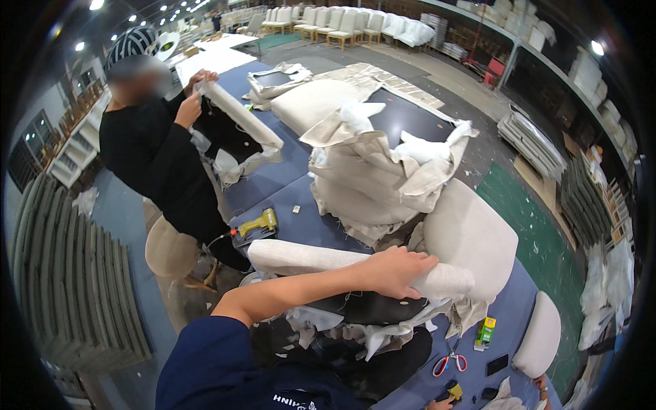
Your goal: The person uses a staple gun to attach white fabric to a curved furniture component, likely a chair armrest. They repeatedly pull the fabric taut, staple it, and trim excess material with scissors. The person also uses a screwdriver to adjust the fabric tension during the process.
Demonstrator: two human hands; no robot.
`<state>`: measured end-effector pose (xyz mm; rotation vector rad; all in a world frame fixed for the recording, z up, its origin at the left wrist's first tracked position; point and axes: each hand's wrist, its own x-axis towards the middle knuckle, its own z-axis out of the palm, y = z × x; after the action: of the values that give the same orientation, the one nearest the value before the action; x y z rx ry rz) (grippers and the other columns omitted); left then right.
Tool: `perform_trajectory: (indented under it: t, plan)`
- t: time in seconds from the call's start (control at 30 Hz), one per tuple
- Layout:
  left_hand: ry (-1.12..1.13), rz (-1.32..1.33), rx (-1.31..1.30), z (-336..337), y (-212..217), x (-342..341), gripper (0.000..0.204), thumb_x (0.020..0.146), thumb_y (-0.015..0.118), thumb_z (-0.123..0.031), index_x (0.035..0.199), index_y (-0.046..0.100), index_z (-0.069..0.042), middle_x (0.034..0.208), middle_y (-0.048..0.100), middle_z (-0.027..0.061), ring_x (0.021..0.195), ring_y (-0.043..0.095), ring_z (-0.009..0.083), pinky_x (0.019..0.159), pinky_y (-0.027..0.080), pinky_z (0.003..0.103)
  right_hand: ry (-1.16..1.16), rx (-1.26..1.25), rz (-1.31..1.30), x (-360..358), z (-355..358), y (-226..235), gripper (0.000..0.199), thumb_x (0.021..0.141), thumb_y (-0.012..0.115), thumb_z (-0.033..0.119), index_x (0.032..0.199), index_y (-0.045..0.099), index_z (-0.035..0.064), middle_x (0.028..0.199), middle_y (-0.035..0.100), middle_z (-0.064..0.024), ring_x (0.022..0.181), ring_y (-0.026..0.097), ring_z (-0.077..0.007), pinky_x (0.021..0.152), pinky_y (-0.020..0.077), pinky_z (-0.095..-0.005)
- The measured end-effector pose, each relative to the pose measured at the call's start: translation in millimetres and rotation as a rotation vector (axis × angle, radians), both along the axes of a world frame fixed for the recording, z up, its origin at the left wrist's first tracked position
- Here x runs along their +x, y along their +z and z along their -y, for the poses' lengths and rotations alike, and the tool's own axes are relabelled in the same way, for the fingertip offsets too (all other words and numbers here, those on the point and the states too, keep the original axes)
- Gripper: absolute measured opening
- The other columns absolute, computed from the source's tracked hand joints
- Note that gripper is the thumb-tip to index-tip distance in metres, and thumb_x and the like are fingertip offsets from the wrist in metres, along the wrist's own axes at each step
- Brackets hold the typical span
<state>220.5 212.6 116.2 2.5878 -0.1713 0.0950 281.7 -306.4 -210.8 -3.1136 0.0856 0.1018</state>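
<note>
The left hand (396,272) lies flat on the padded seat cushion (355,268), fingers spread and pressing down on its cream cover, not pinching anything. The cushion stands on its edge on the blue bench (287,174), and its long axis runs from left to right across the view, so the hand sits on the right half of it, with the far end just beyond the fingertips. Under the cushion the black underside (369,307) shows, with loose cream fabric hanging around it. The right hand (439,404) is only a small part at the lower edge, near a yellow tool; I cannot tell if its grip is spread or pressed together. The left hand is clearly the nearer one to the cushion.

Just beside, on the bench, lie red-handled scissors (449,363) and a small yellow-green box (486,331). Behind the cushion there is a yellow power tool (256,225), then a high pile of cream covers (376,171). Farther left another person in black (154,157) holds a similar cushion upright. The room is a big workshop with rows of chairs (328,24) far behind and shelves on the right.
</note>
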Motion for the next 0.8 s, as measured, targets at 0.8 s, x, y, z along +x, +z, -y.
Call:
perform_trajectory:
  t: [0.8]
  plan:
    - [-0.071,-0.17,-0.53,-40.2,-51.7,135.4,0.069,0.105,0.036,-0.057,0.137,0.06,-0.001,0.135,0.06,0.0221,0.122,0.057,0.0361,0.107,0.04,0.047,0.061,1.624,-0.204,61.7,-124.7,127.3,0.024,0.088,0.066,0.01,0.108,0.062,-0.0025,0.075,0.053,-0.0075,0.065,0.055,-0.0203,0.061,0.0473,-0.0334]
